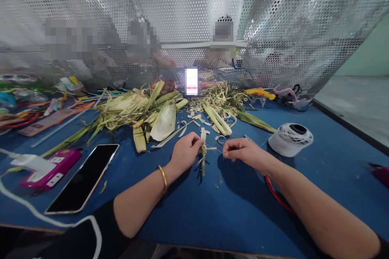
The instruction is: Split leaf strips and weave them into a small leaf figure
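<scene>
Near the middle of the blue table, my left hand pinches a small bundle of corn husk strips, which stands roughly upright with frayed ends pointing down. To its right, my right hand has thumb and fingers closed on a thin white thread that stretches across to the bundle. A spool of white thread sits on the table beyond my right forearm. Under that forearm, the red handle of some tool shows in part; the forearm hides the rest.
Piles of corn husks and shredded strips lie along the back, before a perforated metal screen. At left are a black-screened phone and a purple power strip with a white cable. A yellow-handled tool lies back right. People sit behind the screen.
</scene>
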Action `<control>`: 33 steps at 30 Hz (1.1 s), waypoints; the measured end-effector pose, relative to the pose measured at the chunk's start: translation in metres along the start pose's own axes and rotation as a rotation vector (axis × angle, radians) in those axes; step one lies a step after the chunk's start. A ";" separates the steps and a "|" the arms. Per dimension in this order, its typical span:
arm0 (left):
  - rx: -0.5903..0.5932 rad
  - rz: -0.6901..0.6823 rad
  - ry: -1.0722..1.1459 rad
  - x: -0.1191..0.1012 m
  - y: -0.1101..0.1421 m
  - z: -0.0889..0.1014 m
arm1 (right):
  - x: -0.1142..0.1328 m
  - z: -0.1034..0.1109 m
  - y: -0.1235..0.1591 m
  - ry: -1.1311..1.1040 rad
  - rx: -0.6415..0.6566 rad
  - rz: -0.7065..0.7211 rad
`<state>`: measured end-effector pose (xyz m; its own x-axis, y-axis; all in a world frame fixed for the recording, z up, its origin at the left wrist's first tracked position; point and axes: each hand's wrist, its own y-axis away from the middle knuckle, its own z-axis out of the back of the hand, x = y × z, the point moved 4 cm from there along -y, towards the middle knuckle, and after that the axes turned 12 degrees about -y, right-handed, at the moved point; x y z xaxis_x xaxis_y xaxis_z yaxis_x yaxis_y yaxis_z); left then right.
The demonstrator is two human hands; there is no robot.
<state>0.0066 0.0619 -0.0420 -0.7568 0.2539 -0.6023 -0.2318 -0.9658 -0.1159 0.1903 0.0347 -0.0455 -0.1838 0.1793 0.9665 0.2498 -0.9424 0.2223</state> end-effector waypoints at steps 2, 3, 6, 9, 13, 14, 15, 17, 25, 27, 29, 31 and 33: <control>0.009 -0.013 0.030 -0.001 0.001 -0.001 | 0.003 0.000 0.000 -0.041 -0.026 0.038; 0.017 -0.028 0.037 -0.002 0.001 -0.002 | 0.005 0.000 0.001 -0.075 -0.047 0.078; 0.041 -0.064 0.036 -0.004 0.002 -0.003 | 0.013 -0.004 0.004 -0.244 -0.084 0.215; 0.057 -0.082 0.037 -0.006 0.003 -0.004 | 0.016 -0.011 0.005 -0.389 -0.047 0.238; 0.042 -0.076 0.038 -0.005 0.003 -0.002 | 0.011 -0.013 0.002 -0.201 -0.053 0.255; 0.031 -0.061 0.035 -0.004 0.003 -0.002 | 0.009 -0.012 0.000 -0.116 -0.068 0.258; 0.022 -0.045 0.032 -0.003 0.002 -0.001 | 0.007 -0.010 -0.001 -0.036 -0.081 0.247; 0.011 -0.022 0.031 -0.002 0.001 -0.001 | 0.002 -0.007 -0.003 0.083 -0.108 0.215; 0.030 -0.059 0.053 -0.003 0.002 -0.004 | 0.004 -0.008 -0.003 0.434 -0.126 0.318; 0.036 -0.065 0.073 -0.003 0.002 -0.005 | 0.004 -0.008 -0.004 0.422 -0.112 0.325; 0.039 -0.065 0.089 -0.002 0.002 -0.006 | 0.003 -0.006 -0.005 0.374 -0.124 0.312; 0.039 -0.060 0.098 -0.002 0.002 -0.006 | 0.002 -0.004 -0.006 0.329 -0.131 0.297; 0.033 -0.053 0.097 -0.001 0.002 -0.005 | 0.001 -0.003 -0.006 0.301 -0.132 0.271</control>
<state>0.0106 0.0597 -0.0456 -0.6806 0.2967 -0.6699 -0.2912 -0.9486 -0.1243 0.1856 0.0401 -0.0466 -0.4021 -0.1518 0.9029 0.2070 -0.9757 -0.0718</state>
